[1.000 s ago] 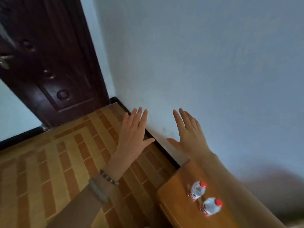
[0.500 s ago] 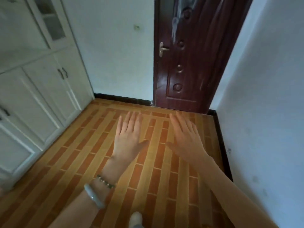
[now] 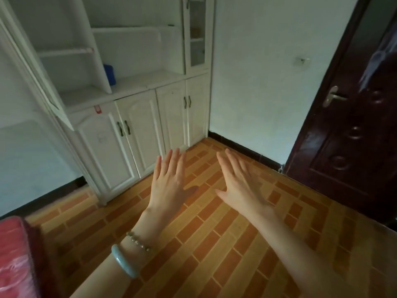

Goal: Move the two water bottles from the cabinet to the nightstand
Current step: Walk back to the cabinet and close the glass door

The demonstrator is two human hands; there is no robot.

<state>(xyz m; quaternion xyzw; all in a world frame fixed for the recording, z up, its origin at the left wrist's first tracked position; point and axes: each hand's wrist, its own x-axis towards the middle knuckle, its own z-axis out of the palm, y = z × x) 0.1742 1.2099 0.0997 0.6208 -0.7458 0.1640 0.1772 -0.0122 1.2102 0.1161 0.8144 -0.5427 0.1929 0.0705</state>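
Observation:
My left hand and my right hand are held out flat over the tiled floor, palms down, fingers apart, holding nothing. A pale bangle and a bead bracelet sit on my left wrist. The white cabinet stands ahead to the left, with open shelves above and shut doors below. No water bottle shows on it or anywhere in this view. The nightstand is out of view.
A small blue object rests on a cabinet shelf. A dark wooden door stands at the right. Something red lies at the lower left corner. Brick-pattern floor stretches beneath my arms.
My view has swung left, from the nightstand with the two bottles, past the door, to the white cabinet. Both hands stay flat and empty.

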